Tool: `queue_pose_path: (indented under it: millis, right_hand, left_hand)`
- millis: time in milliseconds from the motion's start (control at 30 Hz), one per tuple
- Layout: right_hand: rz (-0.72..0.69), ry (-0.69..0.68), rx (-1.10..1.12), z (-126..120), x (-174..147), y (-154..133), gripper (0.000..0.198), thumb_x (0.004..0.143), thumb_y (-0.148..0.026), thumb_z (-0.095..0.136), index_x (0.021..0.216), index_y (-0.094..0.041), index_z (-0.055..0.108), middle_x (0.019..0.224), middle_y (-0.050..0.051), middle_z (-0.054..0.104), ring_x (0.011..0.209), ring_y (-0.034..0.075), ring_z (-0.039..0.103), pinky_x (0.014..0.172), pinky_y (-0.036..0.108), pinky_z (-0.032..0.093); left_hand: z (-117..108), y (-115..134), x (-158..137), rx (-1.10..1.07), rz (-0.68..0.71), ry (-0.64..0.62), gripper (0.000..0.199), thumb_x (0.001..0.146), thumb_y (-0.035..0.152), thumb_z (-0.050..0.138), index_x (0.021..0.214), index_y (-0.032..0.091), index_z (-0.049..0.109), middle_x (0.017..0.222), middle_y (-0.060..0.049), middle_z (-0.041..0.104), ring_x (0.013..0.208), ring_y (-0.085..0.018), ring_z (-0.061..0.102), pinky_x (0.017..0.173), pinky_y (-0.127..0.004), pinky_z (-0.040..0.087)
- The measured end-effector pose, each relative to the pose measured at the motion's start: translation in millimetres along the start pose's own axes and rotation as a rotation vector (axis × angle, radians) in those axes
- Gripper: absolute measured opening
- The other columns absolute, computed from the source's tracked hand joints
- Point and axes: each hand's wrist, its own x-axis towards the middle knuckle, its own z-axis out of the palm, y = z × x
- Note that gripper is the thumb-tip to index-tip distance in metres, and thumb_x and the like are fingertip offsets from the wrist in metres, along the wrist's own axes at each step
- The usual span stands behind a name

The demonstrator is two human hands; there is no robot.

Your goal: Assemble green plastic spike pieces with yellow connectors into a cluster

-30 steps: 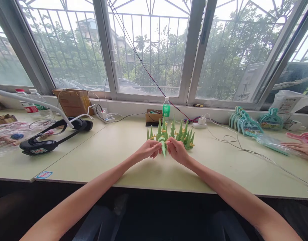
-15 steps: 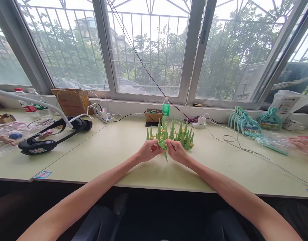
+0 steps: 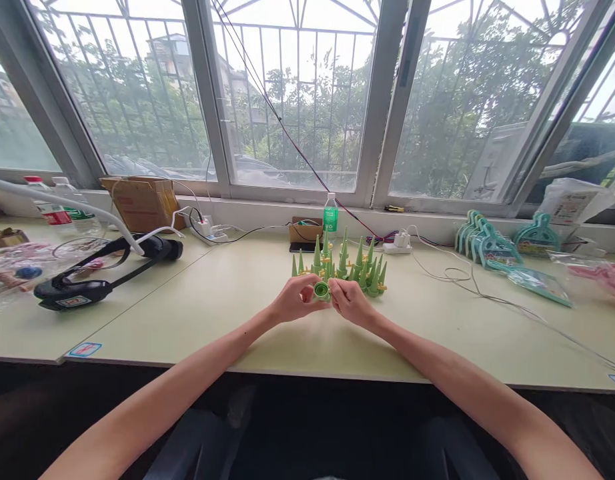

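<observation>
My left hand point(image 3: 298, 299) is closed around a green plastic watering spike point(image 3: 321, 291), thumb above and fingers below. The spike's round hollow mouth faces me and its pointed end is hidden. My right hand point(image 3: 351, 300) pinches at the right side of the same spike; the small part between its fingertips cannot be made out. Just beyond both hands stand several green cone-shaped watering spikes point(image 3: 360, 263) with small yellow valves, points upward.
A green-labelled bottle point(image 3: 330, 215) and a small open cardboard box point(image 3: 306, 232) stand behind the spikes. To the left lies a black headset point(image 3: 82, 293). Turquoise dustpan-like pieces point(image 3: 487, 241), loose cables point(image 3: 475, 290) and a pink item in plastic point(image 3: 600, 275) lie on the right.
The held spike has tilted so its mouth turns toward me, and its tip below the hands has gone from sight. At the far right, another person's hand has left view.
</observation>
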Motion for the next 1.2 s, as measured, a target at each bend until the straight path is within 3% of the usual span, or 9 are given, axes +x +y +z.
queue_pose_path:
  millis: [133, 300, 433, 567, 867, 1033, 1200]
  right_hand:
    - [-0.039, 0.037, 0.007, -1, -2, -4, 0.053, 0.100, -0.062, 0.031, 0.064, -0.022, 0.035, 0.049, -0.004, 0.041, 0.044, 0.009, 0.038, 0.044, 0.023, 0.031]
    - [-0.047, 0.059, 0.029, -3, -3, -5, 0.052, 0.099, -0.064, 0.029, 0.067, -0.023, 0.034, 0.050, -0.004, 0.039, 0.043, 0.009, 0.036, 0.042, 0.022, 0.030]
    - [-0.058, 0.038, 0.030, -3, -4, -4, 0.049, 0.100, -0.061, 0.030, 0.071, -0.023, 0.036, 0.052, -0.004, 0.044, 0.044, 0.009, 0.038, 0.044, 0.022, 0.032]
    - [-0.059, -0.001, 0.013, -3, -4, -2, 0.048, 0.100, -0.061, 0.030, 0.072, -0.023, 0.036, 0.052, -0.004, 0.044, 0.044, 0.009, 0.039, 0.044, 0.022, 0.033]
    - [-0.062, -0.040, 0.026, -5, -4, -4, 0.050, 0.099, -0.065, 0.031, 0.073, -0.023, 0.036, 0.050, -0.005, 0.044, 0.042, 0.009, 0.039, 0.044, 0.022, 0.033]
    - [-0.022, -0.078, 0.037, -4, -3, -2, 0.051, 0.098, -0.066, 0.031, 0.070, -0.023, 0.033, 0.047, -0.006, 0.039, 0.040, 0.008, 0.035, 0.042, 0.022, 0.030]
    - [0.021, -0.102, 0.024, -4, -3, 4, 0.049, 0.099, -0.060, 0.034, 0.067, -0.022, 0.035, 0.045, -0.006, 0.038, 0.041, 0.009, 0.035, 0.044, 0.022, 0.029]
  left_hand:
    - [-6, 5, -1, -0.199, -0.006, -0.056, 0.048, 0.079, 0.058, 0.069, 0.091, 0.016, 0.050, 0.060, 0.006, 0.046, 0.048, -0.006, 0.043, 0.046, -0.019, 0.036]
    - [-5, 6, 1, -0.386, -0.121, -0.065, 0.060, 0.089, 0.070, 0.046, 0.070, 0.013, 0.055, 0.050, 0.002, 0.047, 0.042, -0.007, 0.043, 0.042, -0.020, 0.033]
    - [-4, 12, 3, -0.498, -0.202, -0.214, 0.063, 0.090, 0.068, 0.048, 0.067, 0.011, 0.059, 0.054, -0.001, 0.053, 0.043, -0.009, 0.048, 0.042, -0.022, 0.035]
    - [-7, 16, 3, -0.571, -0.229, -0.259, 0.056, 0.089, 0.063, 0.054, 0.074, 0.010, 0.061, 0.058, -0.001, 0.054, 0.045, -0.009, 0.050, 0.043, -0.022, 0.035]
    - [-9, 11, 1, -0.529, -0.213, -0.270, 0.047, 0.092, 0.055, 0.056, 0.078, 0.011, 0.058, 0.054, 0.000, 0.056, 0.043, -0.008, 0.048, 0.044, -0.021, 0.033]
    - [-7, 10, 0, -0.436, -0.189, -0.268, 0.044, 0.091, 0.054, 0.057, 0.091, 0.010, 0.060, 0.055, 0.002, 0.053, 0.045, -0.008, 0.050, 0.044, -0.021, 0.036]
    - [-3, 2, -1, -0.254, -0.114, -0.243, 0.039, 0.093, 0.050, 0.054, 0.091, 0.012, 0.060, 0.056, 0.004, 0.045, 0.045, -0.008, 0.046, 0.045, -0.020, 0.037]
